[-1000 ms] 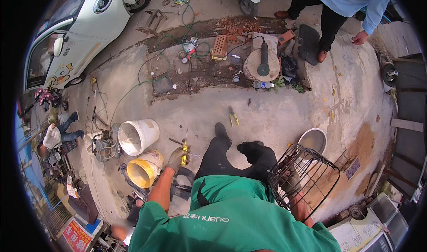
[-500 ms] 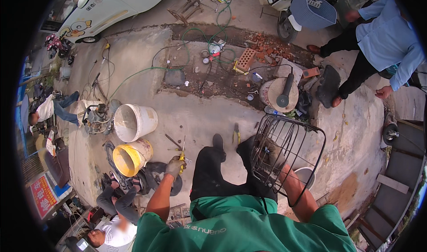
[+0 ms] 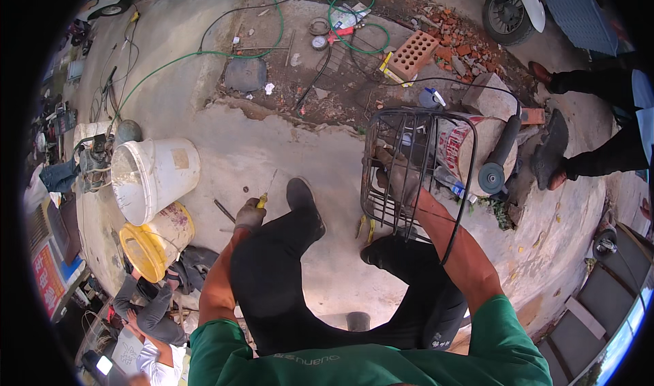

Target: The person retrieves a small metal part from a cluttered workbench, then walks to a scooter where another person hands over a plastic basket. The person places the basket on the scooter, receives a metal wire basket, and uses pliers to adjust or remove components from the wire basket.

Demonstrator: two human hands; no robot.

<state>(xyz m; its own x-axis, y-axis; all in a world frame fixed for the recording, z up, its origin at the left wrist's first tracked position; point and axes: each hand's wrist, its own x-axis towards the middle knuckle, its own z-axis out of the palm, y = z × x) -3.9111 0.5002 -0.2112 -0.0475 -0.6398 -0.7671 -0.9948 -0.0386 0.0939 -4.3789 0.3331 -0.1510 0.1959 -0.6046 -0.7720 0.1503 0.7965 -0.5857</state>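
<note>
My gloved left hand (image 3: 251, 214) is closed around the yellow handle of a screwdriver (image 3: 263, 201), its thin shaft pointing away from me above the concrete. On the right, my gloved right hand (image 3: 402, 176) grips the bars of a black wire basket (image 3: 422, 131), seen through its frame. The basket is held beyond my right foot, its outer loop reaching back over my forearm. Pliers with yellow handles (image 3: 370, 230) lie on the floor beside that foot, partly behind the basket. A dark rod-like tool (image 3: 223, 210) lies left of the screwdriver.
A white bucket (image 3: 167, 171) and a yellow bucket (image 3: 150, 246) lie tipped at left. Beyond the basket, an angle grinder (image 3: 499, 158) rests on an upturned tub. A perforated brick (image 3: 413, 54), rubble and a green hose (image 3: 283, 18) are farther off. People are at right and lower left.
My view has shifted forward and down. The basket has moved away from beside my right thigh to beyond my foot, still in my right hand. My left hand keeps the screwdriver.
</note>
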